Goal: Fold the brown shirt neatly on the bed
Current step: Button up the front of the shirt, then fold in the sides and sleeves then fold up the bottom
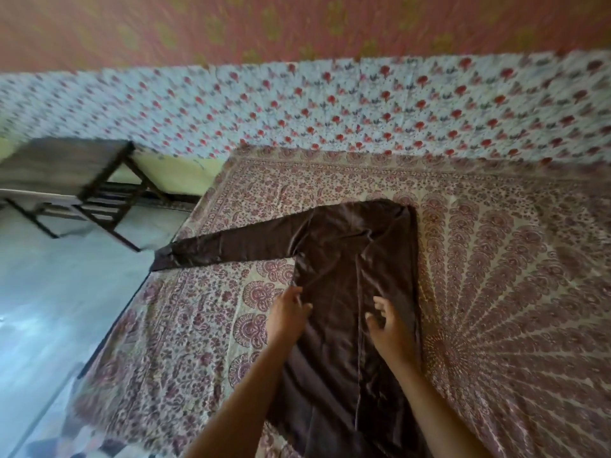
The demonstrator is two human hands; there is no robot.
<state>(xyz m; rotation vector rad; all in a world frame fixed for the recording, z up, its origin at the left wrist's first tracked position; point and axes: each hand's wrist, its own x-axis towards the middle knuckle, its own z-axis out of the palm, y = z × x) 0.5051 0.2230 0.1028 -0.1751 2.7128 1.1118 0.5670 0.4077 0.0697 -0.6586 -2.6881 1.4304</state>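
The brown shirt (344, 259) lies flat on the bed (496, 276), a long satin garment with its right side folded inward along a straight edge. One sleeve (228, 244) stretches out to the left and its cuff hangs over the bed's edge. My left hand (287, 315) rests at the shirt's left edge, fingers straight on the cloth. My right hand (388, 325) lies on the folded right panel with its fingers spread and slightly bent, holding nothing.
A patterned red and cream bedcover lies under the shirt, with a white floral sheet (330, 107) behind it. A dark wooden stool (82, 180) stands on the pale floor (59, 309) to the left of the bed. The wall behind is reddish.
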